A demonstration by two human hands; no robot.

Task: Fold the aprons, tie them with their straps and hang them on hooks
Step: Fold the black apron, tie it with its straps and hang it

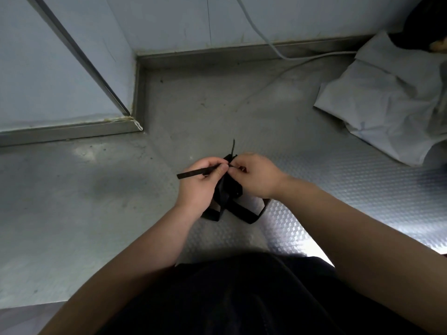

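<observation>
A small, tightly folded black apron [226,189] hangs between my two hands above the metal floor. My left hand [202,183] pinches one black strap [193,173], whose flat end sticks out to the left. My right hand [257,176] pinches the other strap at the top of the bundle, where the two hands meet. A short strap end [233,147] points up behind the fingers. A loop of strap [251,215] dangles below the bundle. The knot itself is hidden by my fingers.
The patterned metal floor [338,184] spreads all around. A crumpled white cloth [387,105] lies at the right, with a dark object behind it. A grey cable [273,44] runs down the far wall. A wall corner with a metal skirting [139,93] stands at the left.
</observation>
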